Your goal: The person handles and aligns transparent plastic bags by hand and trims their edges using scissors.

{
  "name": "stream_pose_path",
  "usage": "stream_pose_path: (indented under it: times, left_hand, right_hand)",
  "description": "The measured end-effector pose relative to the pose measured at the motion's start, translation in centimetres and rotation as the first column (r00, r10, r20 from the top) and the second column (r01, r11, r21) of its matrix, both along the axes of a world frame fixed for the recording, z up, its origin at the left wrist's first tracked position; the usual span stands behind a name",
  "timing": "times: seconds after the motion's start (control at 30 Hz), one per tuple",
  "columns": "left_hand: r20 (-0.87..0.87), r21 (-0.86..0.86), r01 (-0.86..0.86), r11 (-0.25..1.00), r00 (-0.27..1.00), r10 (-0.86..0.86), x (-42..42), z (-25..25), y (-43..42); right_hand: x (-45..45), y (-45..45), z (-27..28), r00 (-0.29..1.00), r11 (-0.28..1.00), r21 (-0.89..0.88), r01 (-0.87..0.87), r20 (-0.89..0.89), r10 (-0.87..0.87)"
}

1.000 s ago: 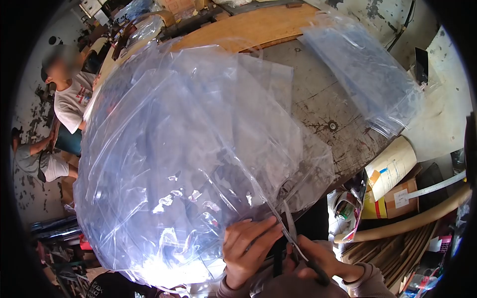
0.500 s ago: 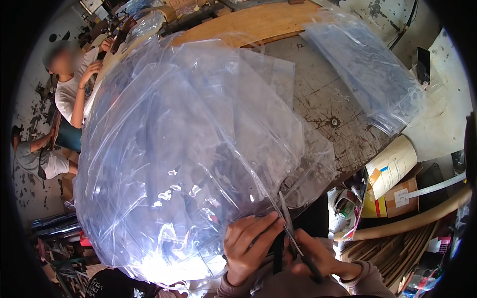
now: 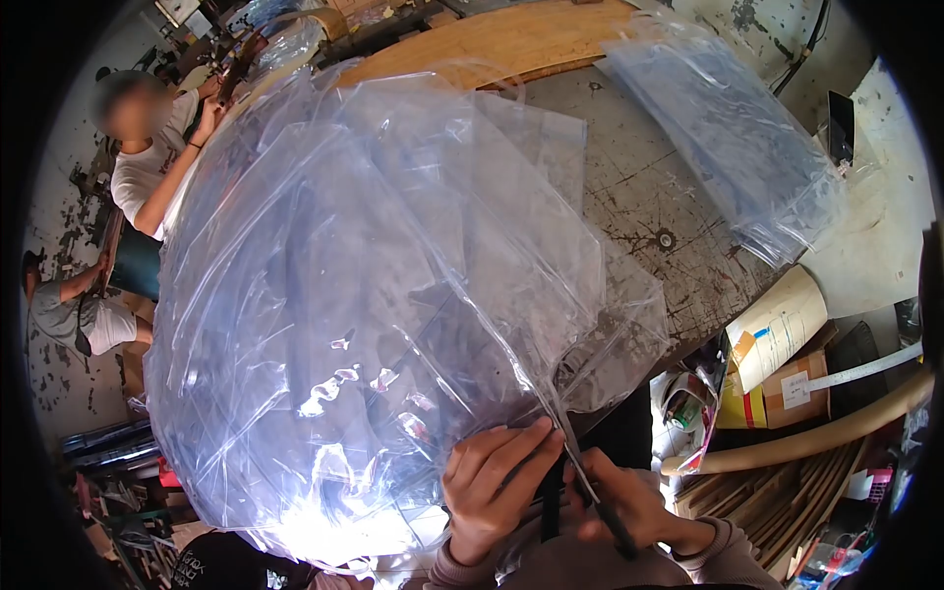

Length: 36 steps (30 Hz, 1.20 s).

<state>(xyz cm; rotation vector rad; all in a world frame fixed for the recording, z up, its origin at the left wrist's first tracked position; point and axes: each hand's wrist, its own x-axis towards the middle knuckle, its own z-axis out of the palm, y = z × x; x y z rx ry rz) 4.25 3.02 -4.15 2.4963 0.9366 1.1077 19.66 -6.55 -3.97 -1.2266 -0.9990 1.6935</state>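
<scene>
A large heap of clear plastic sheeting [image 3: 393,246] covers the left and middle of the worktable. At its lower right edge, my left hand [image 3: 500,484] pinches the plastic between thumb and fingers. My right hand [image 3: 629,503] is wrapped round the dark handles of a pair of scissors [image 3: 580,470]. The scissor blades point up and away from me along the plastic's edge, close beside my left fingertips, and look nearly closed. Part of the right hand's fingers is hidden behind the handles.
Folded clear plastic [image 3: 728,138] lies at the table's [image 3: 639,187] far right, near an orange-brown board [image 3: 492,44]. A person [image 3: 147,177] is at the left edge, another [image 3: 84,305] behind. Cardboard [image 3: 792,393] and a curved tan tube [image 3: 816,433] stand at right.
The scissor blades, parted a second ago, have come together. My hands stay in nearly the same place. The person at the left has raised an arm towards the table.
</scene>
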Motion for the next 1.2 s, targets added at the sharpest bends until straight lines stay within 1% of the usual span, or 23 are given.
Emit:
stream_pose_path:
  times: [0.07, 0.17, 0.3, 0.4, 0.47, 0.7, 0.8, 0.87, 0.9, 0.97, 1.03, 1.1, 1.13, 1.2]
  left_hand:
    - [-0.01, -0.001, -0.011, 1.0, 1.0, 0.011, 0.1, 0.2, -0.1]
    - [0.016, 0.002, -0.053, 0.999, 0.998, 0.053, 0.5, 0.4, 0.0]
    - [0.008, 0.03, -0.052, 0.998, 0.999, 0.052, 0.7, 0.6, 0.2]
    - [0.006, 0.027, -0.052, 0.998, 0.999, 0.051, 0.7, 0.5, 0.1]
    - [0.003, 0.039, -0.052, 0.998, 0.999, 0.052, 0.7, 0.5, 0.1]
    - [-0.023, 0.046, -0.04, 0.998, 0.999, 0.041, 0.6, 0.6, 0.2]
    - [-0.024, 0.059, -0.047, 0.997, 0.999, 0.048, 0.6, 0.4, 0.1]
    - [-0.134, 0.103, -0.04, 0.994, 0.99, 0.053, 0.4, 0.5, 0.0]
    - [-0.135, 0.101, -0.037, 0.994, 0.99, 0.05, 0.5, 0.3, -0.2]
    - [0.069, 0.105, -0.107, 0.989, 0.993, 0.1, 0.5, -0.4, -0.3]
    - [0.073, 0.096, -0.113, 0.989, 0.992, 0.107, 0.6, -0.4, -0.3]
    - [0.071, 0.084, -0.13, 0.988, 0.99, 0.124, 0.6, -0.5, -0.2]
    - [0.096, 0.086, -0.129, 0.988, 0.988, 0.121, 0.5, -0.6, -0.2]
    - [0.117, 0.089, -0.123, 0.988, 0.987, 0.113, 0.3, -0.6, -0.1]
  right_hand:
    - [0.0, 0.0, 0.0, 1.0, 1.0, 0.0, -0.008, 0.03, 0.008]
    - [0.1, 0.1, -0.3, 1.0, 0.999, 0.039, 0.013, 0.007, -0.013]
    - [0.1, 0.1, -0.3, 0.999, 0.998, 0.05, 0.033, 0.013, -0.033]
    - [0.1, 0.0, -0.1, 0.999, 0.999, 0.015, 0.042, 0.032, -0.042]
    - [-0.1, -0.1, -0.6, 0.996, 0.996, 0.031, 0.089, -0.026, -0.088]
    - [0.2, -0.4, -1.3, 0.996, 0.997, 0.006, 0.081, -0.027, -0.081]
    - [0.4, -0.5, -0.9, 0.995, 0.995, -0.035, 0.098, -0.029, -0.099]
    - [0.8, -0.3, -0.1, 0.986, 0.984, 0.065, 0.166, 0.008, -0.167]
    - [1.3, -0.3, -0.1, 0.992, 0.989, 0.08, 0.124, 0.024, -0.126]
    - [1.3, -0.4, -0.4, 0.988, 0.985, 0.09, 0.15, 0.033, -0.154]
    - [1.6, -0.4, -0.6, 0.985, 0.982, 0.101, 0.158, 0.046, -0.164]
    - [1.7, -1.1, -1.2, 0.99, 0.99, 0.038, 0.137, 0.03, -0.138]
    - [1.8, -1.4, -1.5, 0.991, 0.99, 0.038, 0.132, 0.028, -0.133]
    - [2.0, -1.9, -2.0, 0.996, 0.999, 0.035, -0.017, 0.085, 0.014]
